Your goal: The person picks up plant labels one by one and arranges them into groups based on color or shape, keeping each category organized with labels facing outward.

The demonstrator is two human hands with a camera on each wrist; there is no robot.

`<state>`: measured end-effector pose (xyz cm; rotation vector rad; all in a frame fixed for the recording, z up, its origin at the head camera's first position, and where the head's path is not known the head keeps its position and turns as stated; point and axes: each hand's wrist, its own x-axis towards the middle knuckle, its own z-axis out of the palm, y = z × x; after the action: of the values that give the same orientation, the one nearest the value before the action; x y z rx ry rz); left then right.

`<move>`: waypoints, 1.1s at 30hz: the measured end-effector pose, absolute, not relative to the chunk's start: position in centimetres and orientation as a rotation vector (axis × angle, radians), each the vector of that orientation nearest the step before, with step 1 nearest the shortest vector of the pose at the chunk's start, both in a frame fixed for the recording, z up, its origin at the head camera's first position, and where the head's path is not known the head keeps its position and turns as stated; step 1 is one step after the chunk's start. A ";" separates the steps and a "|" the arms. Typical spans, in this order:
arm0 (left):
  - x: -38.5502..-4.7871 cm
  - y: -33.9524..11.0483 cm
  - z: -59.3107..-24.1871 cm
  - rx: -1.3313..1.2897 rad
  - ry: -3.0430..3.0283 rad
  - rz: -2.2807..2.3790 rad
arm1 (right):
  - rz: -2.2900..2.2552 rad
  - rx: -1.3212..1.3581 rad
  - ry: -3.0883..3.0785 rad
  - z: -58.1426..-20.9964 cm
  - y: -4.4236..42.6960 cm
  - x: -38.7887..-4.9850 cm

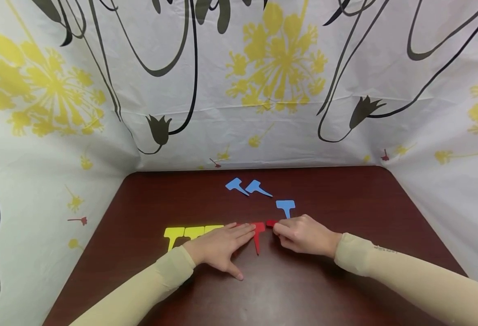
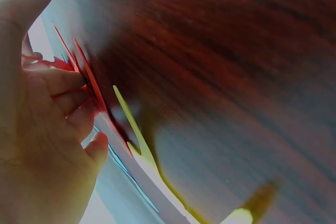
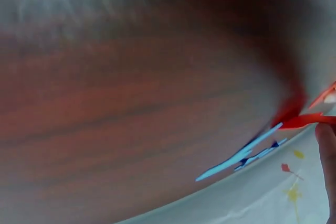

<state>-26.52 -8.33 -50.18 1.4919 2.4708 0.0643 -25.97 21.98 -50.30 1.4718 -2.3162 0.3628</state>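
My left hand [image 1: 222, 246] lies palm down with its fingers spread. Its fingertips rest on the red T-shaped plant tags: one [image 1: 258, 232] shows beyond them, and another is mostly covered. My right hand [image 1: 306, 235] pinches a further red plant tag [image 1: 270, 223], just right of those; the fingers hide most of it. Left of my left hand is a row of yellow plant tags [image 1: 174, 232], the rightmost partly under the hand. In the left wrist view, red stems [image 2: 89, 69] stick out past the fingers. The right wrist view shows the pinched red tag [image 3: 302, 121] at its right edge.
A blue plant tag [image 1: 286, 205] lies just beyond my right hand. Two more blue tags, the left one [image 1: 235, 184] and its neighbour [image 1: 255, 186], lie tilted near the back edge of the dark wooden table [image 1: 161, 194]. A patterned white cloth [image 1: 222, 122] hangs around the table.
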 end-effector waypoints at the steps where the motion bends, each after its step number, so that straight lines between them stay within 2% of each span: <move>1: -26.5 -8.3 -50.2 1.493 2.470 0.064 | 0.347 1.478 -2.322 -50.5 22.0 -25.9; 14: -26.5 -8.3 -50.0 1.482 2.478 0.073 | 0.080 1.645 -2.281 -51.5 22.6 -24.9; 24: -26.5 -8.2 -50.2 1.484 2.481 0.055 | 0.134 1.400 -2.521 -51.5 22.3 -25.0; 33: -26.5 -8.1 -50.2 1.479 2.488 0.033 | 0.136 1.342 -2.584 -52.1 22.1 -25.2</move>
<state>-26.52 -8.13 -50.24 1.4793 2.4883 0.0326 -25.18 22.12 -52.10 1.3424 -2.5837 0.1355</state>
